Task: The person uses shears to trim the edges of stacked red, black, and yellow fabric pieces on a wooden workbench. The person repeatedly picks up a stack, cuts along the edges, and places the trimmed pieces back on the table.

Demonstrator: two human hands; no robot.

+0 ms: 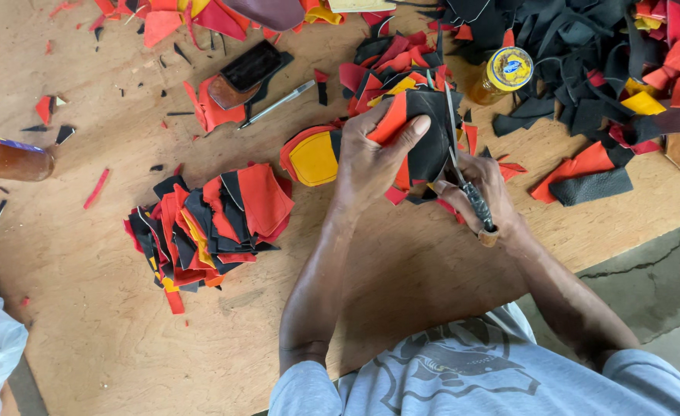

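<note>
My left hand (371, 158) clamps the black-and-red leather piece (421, 131); my right hand (482, 192) grips the thin-bladed knife (463, 173) mid-cut, beside the stacked trimmed leather pieces (209, 223).

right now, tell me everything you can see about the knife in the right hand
The knife is slim, with a long narrow metal blade and a dark wrapped handle ending in a pale butt. The right hand grips the handle, blade pointing away from the person. The blade lies against the black and red leather piece held by the left hand.
</note>
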